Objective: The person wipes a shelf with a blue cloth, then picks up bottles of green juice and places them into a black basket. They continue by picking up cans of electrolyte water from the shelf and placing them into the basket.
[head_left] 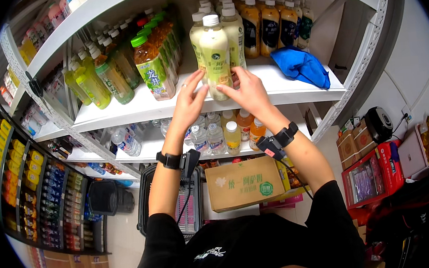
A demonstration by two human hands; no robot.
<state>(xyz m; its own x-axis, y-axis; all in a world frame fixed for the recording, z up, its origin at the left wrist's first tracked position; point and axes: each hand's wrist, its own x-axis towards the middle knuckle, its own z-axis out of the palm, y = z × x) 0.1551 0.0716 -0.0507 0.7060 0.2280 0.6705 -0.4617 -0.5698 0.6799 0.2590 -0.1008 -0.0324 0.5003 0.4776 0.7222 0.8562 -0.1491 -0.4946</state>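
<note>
A bottle of pale milky drink point(213, 53) with a white cap and a light green label stands upright at the front of the upper white shelf. My left hand point(189, 99) grips its lower left side, fingers curved and a ring on one. On the other side, my right hand point(247, 89) closes round the lower part, its thumb lying across the front near the base. Matching bottles point(233, 31) are lined up in rows right behind it, partly hidden by it. Black straps with small devices circle both my wrists.
Left of the bottles are green-capped tea bottles point(152, 71) and green drinks point(90, 86). To the right are dark-labelled bottles point(270, 26) and a blue cloth point(301, 66). Below are a lower shelf of bottles point(216, 138), a cardboard box point(243, 182) and a black crate point(145, 195).
</note>
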